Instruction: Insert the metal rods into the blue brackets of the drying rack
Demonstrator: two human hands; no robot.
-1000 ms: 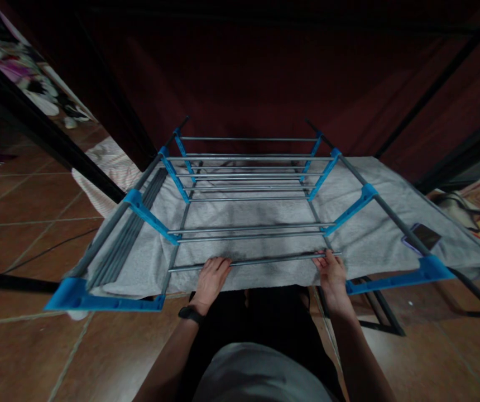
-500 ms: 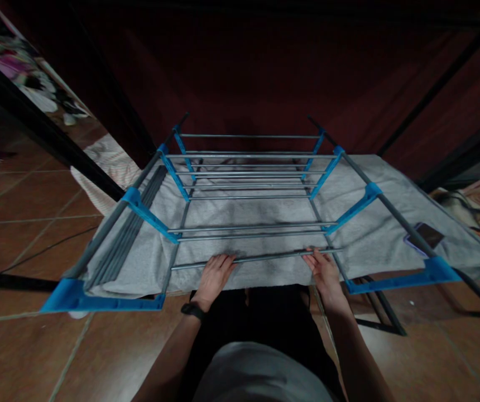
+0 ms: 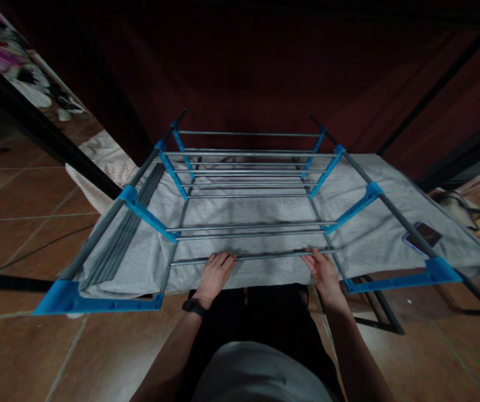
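Observation:
My left hand [image 3: 217, 273], with a dark band at the wrist, has its fingers closed over a thin grey metal rod [image 3: 265, 256]. Farther right on the same rod, my right hand [image 3: 321, 271] grips it between thumb and fingers. The rod lies crosswise near me, its ends by the side poles of a rack frame [image 3: 403, 222]. Blue plastic brackets [image 3: 145, 219] join the frame's grey poles, and several crossbars [image 3: 248, 173] span its far part. The nearest blue brackets, at left [image 3: 97, 298] and right [image 3: 407, 282], carry no crossbar between them.
A grey cloth [image 3: 374, 240] covers the low surface under the frame. Several loose rods [image 3: 126, 229] lie bundled at its left. A phone [image 3: 422, 237] rests at the right. A dark red panel [image 3: 240, 67] stands behind, and tiled floor [image 3: 22, 240] shows at the left.
The rod's left end has come slightly away from me, so it lies a little more level. Both hands keep their hold. The view has shifted slightly.

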